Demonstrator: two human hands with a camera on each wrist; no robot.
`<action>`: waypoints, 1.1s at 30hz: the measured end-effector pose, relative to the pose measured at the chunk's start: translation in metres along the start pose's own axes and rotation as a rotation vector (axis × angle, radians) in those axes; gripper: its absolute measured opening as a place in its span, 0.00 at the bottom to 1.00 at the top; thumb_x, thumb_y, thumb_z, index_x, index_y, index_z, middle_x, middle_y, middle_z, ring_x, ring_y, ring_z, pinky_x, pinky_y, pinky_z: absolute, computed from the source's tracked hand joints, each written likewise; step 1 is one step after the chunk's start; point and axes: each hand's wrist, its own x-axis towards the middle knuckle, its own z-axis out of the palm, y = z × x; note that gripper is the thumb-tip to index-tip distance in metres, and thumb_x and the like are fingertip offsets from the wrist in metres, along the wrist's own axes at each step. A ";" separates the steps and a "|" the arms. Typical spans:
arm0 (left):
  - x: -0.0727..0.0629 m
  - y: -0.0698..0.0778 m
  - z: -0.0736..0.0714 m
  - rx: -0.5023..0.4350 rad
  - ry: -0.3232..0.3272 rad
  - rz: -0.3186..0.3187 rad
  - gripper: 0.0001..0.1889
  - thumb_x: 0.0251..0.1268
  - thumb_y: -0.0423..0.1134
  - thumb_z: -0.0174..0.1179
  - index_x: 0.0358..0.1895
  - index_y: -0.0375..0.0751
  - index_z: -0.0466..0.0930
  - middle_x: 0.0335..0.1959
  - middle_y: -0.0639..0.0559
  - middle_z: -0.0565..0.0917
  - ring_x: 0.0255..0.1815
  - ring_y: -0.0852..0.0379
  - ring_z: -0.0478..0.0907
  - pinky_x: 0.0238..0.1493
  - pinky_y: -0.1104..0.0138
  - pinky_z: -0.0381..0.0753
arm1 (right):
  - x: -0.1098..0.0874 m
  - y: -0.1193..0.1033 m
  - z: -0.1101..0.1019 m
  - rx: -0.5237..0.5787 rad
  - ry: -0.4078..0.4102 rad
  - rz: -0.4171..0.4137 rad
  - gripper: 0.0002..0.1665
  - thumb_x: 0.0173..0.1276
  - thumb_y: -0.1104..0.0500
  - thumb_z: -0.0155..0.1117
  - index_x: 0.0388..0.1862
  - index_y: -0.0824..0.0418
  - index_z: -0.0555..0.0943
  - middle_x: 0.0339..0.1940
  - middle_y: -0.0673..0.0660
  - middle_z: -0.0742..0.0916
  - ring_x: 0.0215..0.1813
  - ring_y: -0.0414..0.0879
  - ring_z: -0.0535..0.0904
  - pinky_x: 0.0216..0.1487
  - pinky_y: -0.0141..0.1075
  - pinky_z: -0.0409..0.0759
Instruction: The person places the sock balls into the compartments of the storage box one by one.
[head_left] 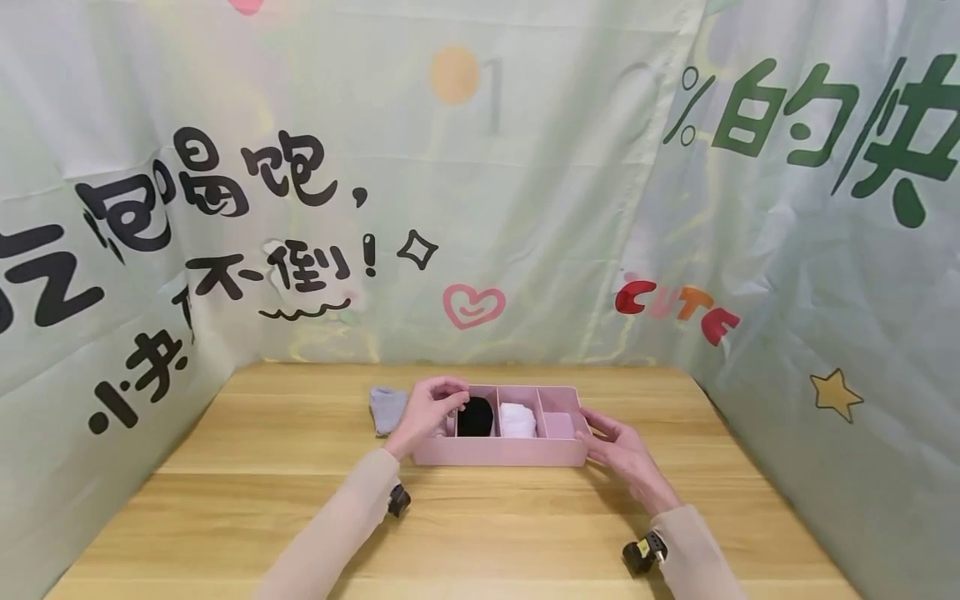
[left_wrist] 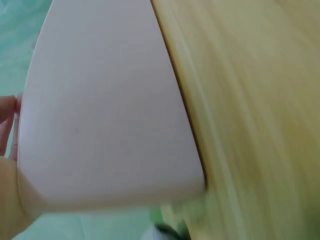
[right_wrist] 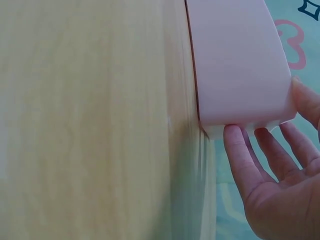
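A pink storage box [head_left: 501,452] with a row of compartments stands on the wooden table. A rolled black cloth item, likely a sock [head_left: 475,418], fills a compartment left of the middle, and a folded white cloth item [head_left: 518,422] lies to its right. My left hand [head_left: 433,408] reaches over the box's left end, fingertips at the black item's upper left edge; its grip is not clear. At the right end, my right hand [head_left: 621,450] holds the box, thumb [right_wrist: 306,101] at the rim and fingers [right_wrist: 242,162] against the end wall. The hand partly hides the left compartment.
A grey sock [head_left: 384,409] lies flat on the table just left of the box. Printed fabric [head_left: 472,208] stands behind the table and on both sides. A small black camera [head_left: 643,555] is worn on the right wrist, another [head_left: 399,501] on the left.
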 end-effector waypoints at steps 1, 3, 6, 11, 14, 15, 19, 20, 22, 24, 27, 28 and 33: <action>-0.001 0.000 -0.003 -0.002 0.000 0.002 0.11 0.64 0.30 0.64 0.47 0.26 0.82 0.35 0.39 0.87 0.30 0.56 0.81 0.30 0.64 0.82 | 0.000 0.000 0.000 -0.001 -0.001 -0.001 0.35 0.72 0.60 0.61 0.75 0.63 0.64 0.75 0.67 0.66 0.69 0.59 0.71 0.60 0.42 0.79; -0.003 -0.001 -0.009 -0.003 0.002 0.001 0.12 0.63 0.30 0.64 0.46 0.25 0.81 0.36 0.36 0.86 0.30 0.55 0.81 0.31 0.65 0.82 | 0.001 0.000 0.001 -0.003 0.002 -0.003 0.35 0.71 0.60 0.62 0.75 0.63 0.64 0.75 0.67 0.66 0.68 0.59 0.71 0.60 0.43 0.79; -0.008 -0.002 -0.017 0.006 0.006 0.012 0.12 0.64 0.30 0.64 0.46 0.23 0.80 0.35 0.33 0.85 0.30 0.55 0.81 0.31 0.66 0.82 | 0.001 0.000 0.002 -0.007 0.001 -0.005 0.35 0.71 0.59 0.62 0.74 0.63 0.64 0.75 0.67 0.66 0.68 0.59 0.72 0.61 0.44 0.79; -0.015 -0.005 -0.029 0.004 0.034 -0.002 0.11 0.64 0.29 0.64 0.46 0.23 0.81 0.37 0.29 0.85 0.29 0.53 0.82 0.29 0.69 0.80 | 0.002 0.001 0.003 0.004 0.005 0.001 0.36 0.70 0.59 0.63 0.74 0.62 0.65 0.75 0.67 0.67 0.66 0.58 0.74 0.59 0.42 0.80; -0.018 -0.005 -0.035 -0.012 0.048 -0.027 0.11 0.63 0.30 0.64 0.46 0.25 0.81 0.40 0.26 0.84 0.29 0.53 0.82 0.28 0.70 0.79 | 0.002 0.002 0.004 0.008 -0.001 0.000 0.36 0.70 0.59 0.64 0.74 0.63 0.64 0.75 0.68 0.66 0.66 0.57 0.74 0.59 0.41 0.80; -0.018 -0.005 -0.037 -0.019 0.050 -0.035 0.11 0.63 0.30 0.64 0.46 0.25 0.82 0.41 0.26 0.84 0.29 0.54 0.81 0.28 0.71 0.79 | 0.002 0.002 0.005 0.016 0.007 0.006 0.36 0.70 0.59 0.64 0.74 0.62 0.65 0.75 0.67 0.67 0.66 0.56 0.75 0.58 0.41 0.80; -0.019 -0.007 -0.045 -0.050 0.085 -0.081 0.12 0.62 0.30 0.65 0.47 0.27 0.82 0.43 0.29 0.85 0.28 0.60 0.80 0.27 0.71 0.78 | 0.002 0.002 0.005 0.025 0.008 0.005 0.35 0.70 0.60 0.64 0.74 0.63 0.65 0.75 0.67 0.67 0.65 0.56 0.75 0.59 0.42 0.80; -0.019 -0.007 -0.048 -0.054 0.099 -0.092 0.12 0.62 0.30 0.66 0.47 0.27 0.82 0.42 0.31 0.85 0.28 0.61 0.80 0.27 0.72 0.78 | 0.002 0.002 0.004 0.023 0.005 0.002 0.35 0.70 0.60 0.63 0.74 0.63 0.65 0.75 0.68 0.66 0.65 0.56 0.75 0.59 0.42 0.80; -0.020 -0.008 -0.052 -0.051 0.117 -0.106 0.13 0.61 0.30 0.66 0.47 0.27 0.82 0.41 0.34 0.86 0.28 0.62 0.79 0.27 0.72 0.78 | 0.002 0.002 0.004 0.023 0.012 0.004 0.35 0.70 0.60 0.64 0.74 0.63 0.66 0.75 0.67 0.67 0.65 0.56 0.75 0.59 0.43 0.80; -0.020 -0.008 -0.054 -0.033 0.124 -0.116 0.13 0.60 0.30 0.67 0.47 0.27 0.82 0.39 0.37 0.87 0.27 0.62 0.79 0.28 0.71 0.78 | 0.003 0.002 0.003 0.015 0.012 0.003 0.35 0.70 0.60 0.64 0.74 0.63 0.65 0.75 0.67 0.67 0.65 0.56 0.75 0.60 0.43 0.80; -0.021 -0.008 -0.057 0.010 0.109 -0.123 0.14 0.60 0.30 0.67 0.47 0.26 0.82 0.37 0.41 0.87 0.28 0.62 0.78 0.29 0.70 0.79 | 0.002 0.003 0.002 0.015 0.020 0.006 0.35 0.70 0.59 0.64 0.74 0.62 0.66 0.75 0.67 0.67 0.66 0.57 0.74 0.59 0.43 0.80; -0.021 -0.008 -0.058 0.020 0.105 -0.128 0.14 0.60 0.30 0.66 0.47 0.26 0.81 0.38 0.42 0.87 0.29 0.62 0.78 0.30 0.70 0.79 | 0.002 0.003 0.001 0.009 0.018 0.004 0.36 0.70 0.59 0.64 0.74 0.62 0.65 0.75 0.67 0.67 0.66 0.57 0.74 0.60 0.42 0.79; -0.020 -0.009 -0.065 0.062 0.116 -0.134 0.15 0.62 0.30 0.65 0.51 0.28 0.80 0.43 0.38 0.86 0.35 0.61 0.78 0.34 0.64 0.81 | 0.002 0.004 0.001 -0.002 0.019 0.004 0.35 0.70 0.59 0.63 0.74 0.62 0.65 0.75 0.67 0.67 0.67 0.59 0.73 0.60 0.43 0.79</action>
